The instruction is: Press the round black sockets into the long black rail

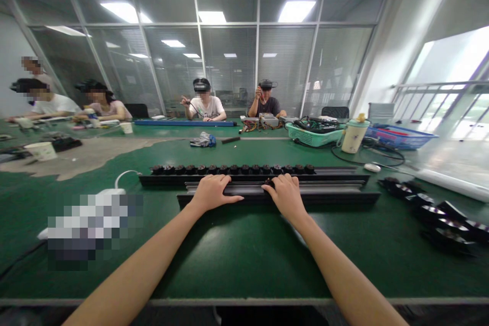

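Note:
A long black metal rail (336, 198) with a silvery channel lies across the table in front of me. My left hand (214, 194) rests over its left half, thumb stretched out along the near side and apart from the fingers. Over the middle of the rail, my right hand (286, 196) has its fingers bent down and its thumb close to them. A small dark piece (269, 182) shows at those fingertips; its kind is hidden. Just behind lies a second black rail (160, 180), topped by a row of several round black parts (234, 168).
Loose black parts (431, 211) lie at the right. A white power strip (110, 193), partly blurred, is at the left. Farther back stand a green basket (315, 136), a cream tumbler (355, 136) and a blue basket (405, 137). Several people sit across the table.

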`<state>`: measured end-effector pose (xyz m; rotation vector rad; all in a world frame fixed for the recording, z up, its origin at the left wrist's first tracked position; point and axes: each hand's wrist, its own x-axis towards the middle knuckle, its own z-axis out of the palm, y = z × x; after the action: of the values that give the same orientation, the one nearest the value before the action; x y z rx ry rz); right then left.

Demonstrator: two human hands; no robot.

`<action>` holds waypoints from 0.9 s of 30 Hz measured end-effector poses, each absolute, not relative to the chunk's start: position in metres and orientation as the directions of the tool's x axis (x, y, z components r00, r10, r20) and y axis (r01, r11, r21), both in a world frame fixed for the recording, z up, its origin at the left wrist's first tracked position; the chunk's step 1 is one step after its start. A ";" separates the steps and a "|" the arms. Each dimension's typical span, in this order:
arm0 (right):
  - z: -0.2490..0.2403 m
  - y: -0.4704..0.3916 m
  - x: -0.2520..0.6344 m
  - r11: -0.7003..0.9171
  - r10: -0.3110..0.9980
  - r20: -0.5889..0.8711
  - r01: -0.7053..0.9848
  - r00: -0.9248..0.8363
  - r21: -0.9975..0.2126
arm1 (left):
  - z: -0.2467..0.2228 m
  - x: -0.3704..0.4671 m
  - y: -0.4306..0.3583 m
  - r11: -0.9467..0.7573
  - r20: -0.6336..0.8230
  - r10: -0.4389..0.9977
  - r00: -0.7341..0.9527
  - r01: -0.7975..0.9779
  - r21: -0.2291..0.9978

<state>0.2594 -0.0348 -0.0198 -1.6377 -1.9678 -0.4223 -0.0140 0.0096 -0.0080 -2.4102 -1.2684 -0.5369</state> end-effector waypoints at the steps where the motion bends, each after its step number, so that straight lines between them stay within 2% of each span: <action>1: -0.020 -0.035 0.259 0.212 0.800 0.589 0.972 -0.115 -0.099 | -0.008 -0.014 0.009 -0.528 0.490 0.698 0.522 0.838 -0.141; 27: -0.017 -0.037 0.259 0.215 0.807 0.580 0.970 -0.112 -0.112 | -0.005 -0.014 0.008 -0.526 0.474 0.711 0.520 0.840 -0.132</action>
<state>0.2591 -0.0370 -0.0173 -1.6376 -1.9657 -0.4042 -0.0140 0.0075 -0.0046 -2.4191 -1.2866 -0.5216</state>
